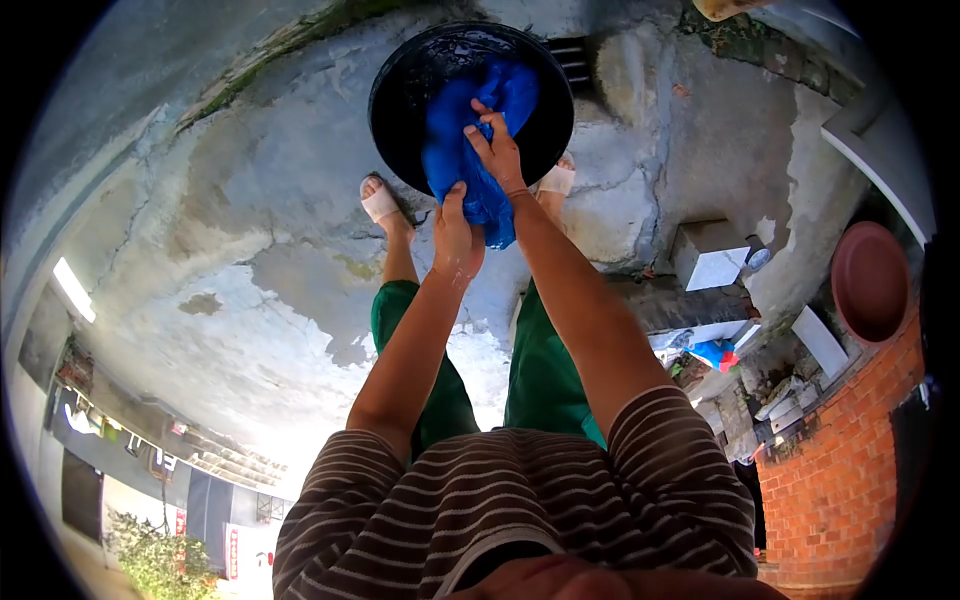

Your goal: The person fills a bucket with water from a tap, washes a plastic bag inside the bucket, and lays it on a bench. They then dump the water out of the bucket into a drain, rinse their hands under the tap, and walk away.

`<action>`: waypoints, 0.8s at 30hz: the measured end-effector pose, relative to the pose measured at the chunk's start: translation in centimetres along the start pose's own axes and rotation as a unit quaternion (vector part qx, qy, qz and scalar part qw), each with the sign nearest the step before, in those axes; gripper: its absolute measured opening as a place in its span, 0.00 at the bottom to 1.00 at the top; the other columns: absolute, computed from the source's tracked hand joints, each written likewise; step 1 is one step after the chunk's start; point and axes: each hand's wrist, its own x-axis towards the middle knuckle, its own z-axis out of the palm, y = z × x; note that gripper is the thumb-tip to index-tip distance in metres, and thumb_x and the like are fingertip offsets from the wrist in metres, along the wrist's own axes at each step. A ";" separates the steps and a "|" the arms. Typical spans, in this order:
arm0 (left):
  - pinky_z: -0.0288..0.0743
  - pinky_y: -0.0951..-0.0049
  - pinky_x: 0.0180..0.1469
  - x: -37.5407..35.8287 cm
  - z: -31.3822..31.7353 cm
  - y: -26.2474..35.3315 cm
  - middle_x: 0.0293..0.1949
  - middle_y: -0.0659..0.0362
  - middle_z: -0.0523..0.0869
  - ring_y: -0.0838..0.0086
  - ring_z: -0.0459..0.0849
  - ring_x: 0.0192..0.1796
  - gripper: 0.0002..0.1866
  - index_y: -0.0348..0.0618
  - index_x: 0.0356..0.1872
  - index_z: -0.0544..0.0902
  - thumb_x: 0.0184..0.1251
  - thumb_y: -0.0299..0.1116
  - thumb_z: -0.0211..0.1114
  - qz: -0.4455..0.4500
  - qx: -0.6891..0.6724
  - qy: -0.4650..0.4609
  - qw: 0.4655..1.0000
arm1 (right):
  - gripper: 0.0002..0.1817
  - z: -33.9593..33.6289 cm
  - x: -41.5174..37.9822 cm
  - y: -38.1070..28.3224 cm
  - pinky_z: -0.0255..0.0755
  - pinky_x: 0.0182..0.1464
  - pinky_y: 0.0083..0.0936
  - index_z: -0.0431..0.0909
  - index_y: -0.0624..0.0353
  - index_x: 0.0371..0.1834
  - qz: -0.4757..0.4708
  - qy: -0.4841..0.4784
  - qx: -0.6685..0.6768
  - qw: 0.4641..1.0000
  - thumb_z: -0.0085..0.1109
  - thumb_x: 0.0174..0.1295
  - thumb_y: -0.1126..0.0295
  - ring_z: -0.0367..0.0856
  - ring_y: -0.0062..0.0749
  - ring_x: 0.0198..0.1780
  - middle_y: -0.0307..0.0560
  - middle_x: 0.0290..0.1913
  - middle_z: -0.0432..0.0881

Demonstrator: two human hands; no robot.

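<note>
A wet, bunched blue cloth (458, 150) hangs partly inside a round black tub (400, 130) and over its near rim. My left hand (457, 238) is closed around the cloth's near end, thumb on top, just outside the rim. Higher up, my right hand (497, 158) grips the cloth over the tub, its fingers bent and slightly apart. The fingertips beneath the cloth are hidden. Dark, shiny wetness shows on the tub's inner wall.
My feet in light slippers (380, 202) stand on either side of the tub on cracked concrete (200, 240). To the right are a grey block (708, 255), a reddish-brown basin (870, 282) and an orange brick wall (830, 470). A plant (160, 555) grows lower left.
</note>
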 end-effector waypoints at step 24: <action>0.69 0.60 0.60 13.7 -1.5 3.6 0.68 0.47 0.56 0.44 0.65 0.63 0.48 0.54 0.71 0.48 0.51 0.25 0.66 0.363 0.687 -0.015 0.630 | 0.43 -3.8 1.9 0.5 0.49 0.69 0.43 0.60 0.51 0.68 -0.224 -0.035 -0.170 0.959 0.70 0.48 0.58 0.50 0.56 0.71 0.56 0.71 0.51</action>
